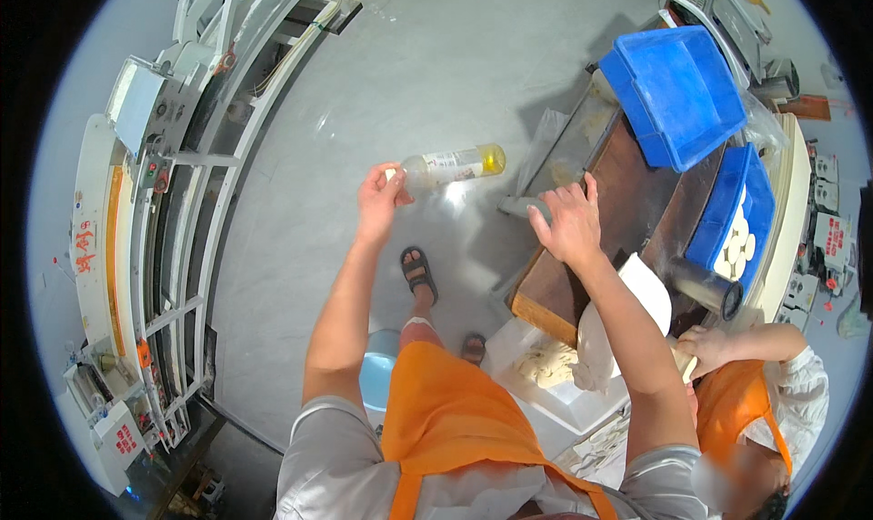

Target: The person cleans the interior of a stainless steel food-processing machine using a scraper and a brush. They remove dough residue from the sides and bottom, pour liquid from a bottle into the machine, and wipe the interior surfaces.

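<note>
With fingers and thumb, my left hand (383, 196) grips the capped neck of a clear bottle (453, 165). The bottle lies sideways in the air over the floor, with a little yellow liquid at its base. My right hand (569, 220), fingers spread and holding nothing, is over the near left edge of a dark brown wooden worktop (631, 172); whether it touches the wood I cannot tell. Below my right forearm are a white bag or cloth (600, 346), partly hidden, and a white tub (580, 417) with pale dough (545, 364) in it.
Blue plastic crates (672, 97) stand at the right, the lower one (757, 213) holding pale dough pieces (736, 243). A co-worker in an orange apron (736, 397) works at lower right. A light blue bucket (377, 380) stands near my feet. A long white-framed machine (239, 131) lines the left.
</note>
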`<act>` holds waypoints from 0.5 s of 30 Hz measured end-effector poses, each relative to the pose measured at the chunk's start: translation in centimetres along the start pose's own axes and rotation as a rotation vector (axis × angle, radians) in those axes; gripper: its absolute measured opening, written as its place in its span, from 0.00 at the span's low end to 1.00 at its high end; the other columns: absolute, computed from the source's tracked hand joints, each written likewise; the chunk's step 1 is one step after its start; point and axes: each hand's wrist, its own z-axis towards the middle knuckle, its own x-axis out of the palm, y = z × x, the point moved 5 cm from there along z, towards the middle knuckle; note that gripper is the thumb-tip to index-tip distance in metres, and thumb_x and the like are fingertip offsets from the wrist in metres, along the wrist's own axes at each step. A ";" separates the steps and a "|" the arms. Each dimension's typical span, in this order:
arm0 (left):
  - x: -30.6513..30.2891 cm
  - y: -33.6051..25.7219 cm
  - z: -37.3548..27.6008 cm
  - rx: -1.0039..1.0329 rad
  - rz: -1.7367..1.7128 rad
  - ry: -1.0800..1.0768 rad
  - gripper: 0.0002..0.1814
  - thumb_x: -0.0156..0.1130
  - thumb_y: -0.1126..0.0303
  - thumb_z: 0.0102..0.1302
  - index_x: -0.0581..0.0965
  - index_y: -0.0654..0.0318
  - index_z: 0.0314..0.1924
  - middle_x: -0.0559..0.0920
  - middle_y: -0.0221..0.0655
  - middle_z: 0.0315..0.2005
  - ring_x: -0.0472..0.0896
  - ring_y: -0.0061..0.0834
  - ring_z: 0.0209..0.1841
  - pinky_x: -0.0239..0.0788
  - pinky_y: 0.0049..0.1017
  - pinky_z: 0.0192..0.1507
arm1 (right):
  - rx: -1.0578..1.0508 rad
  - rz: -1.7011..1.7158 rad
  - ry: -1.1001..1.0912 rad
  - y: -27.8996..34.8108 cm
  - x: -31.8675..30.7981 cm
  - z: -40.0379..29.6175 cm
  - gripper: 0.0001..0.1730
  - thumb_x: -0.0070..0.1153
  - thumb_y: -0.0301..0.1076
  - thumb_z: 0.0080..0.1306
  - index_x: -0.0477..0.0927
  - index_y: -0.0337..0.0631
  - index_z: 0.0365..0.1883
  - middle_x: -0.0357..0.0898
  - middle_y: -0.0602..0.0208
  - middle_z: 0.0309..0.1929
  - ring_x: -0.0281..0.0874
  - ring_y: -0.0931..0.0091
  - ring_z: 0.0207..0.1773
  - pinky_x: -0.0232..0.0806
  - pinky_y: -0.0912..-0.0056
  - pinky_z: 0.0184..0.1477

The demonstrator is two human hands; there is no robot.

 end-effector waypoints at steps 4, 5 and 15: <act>0.9 0.4 0.2 -0.011 -0.011 0.033 0.14 0.64 0.67 0.79 0.77 0.63 0.60 0.79 0.26 0.31 0.79 0.19 0.32 0.83 0.30 0.41 | 0.031 0.004 0.043 -0.4 0.0 -0.1 0.18 0.64 0.48 0.68 0.88 0.39 0.36 0.84 0.59 0.34 0.79 0.61 0.50 0.53 0.37 0.79; 1.7 0.3 0.9 -0.014 0.012 0.027 0.14 0.65 0.68 0.79 0.77 0.62 0.60 0.79 0.26 0.31 0.79 0.19 0.32 0.83 0.30 0.41 | 0.034 0.014 0.027 -0.7 0.1 0.0 0.18 0.64 0.47 0.68 0.88 0.39 0.36 0.84 0.59 0.34 0.79 0.61 0.50 0.53 0.37 0.79; 18.7 13.2 11.5 0.292 0.449 0.295 0.18 0.74 0.67 0.68 0.81 0.62 0.56 0.86 0.34 0.43 0.84 0.27 0.45 0.78 0.33 0.48 | 0.110 0.132 0.089 -1.6 0.5 0.8 0.16 0.70 0.45 0.63 0.88 0.40 0.38 0.81 0.63 0.34 0.78 0.63 0.49 0.53 0.37 0.78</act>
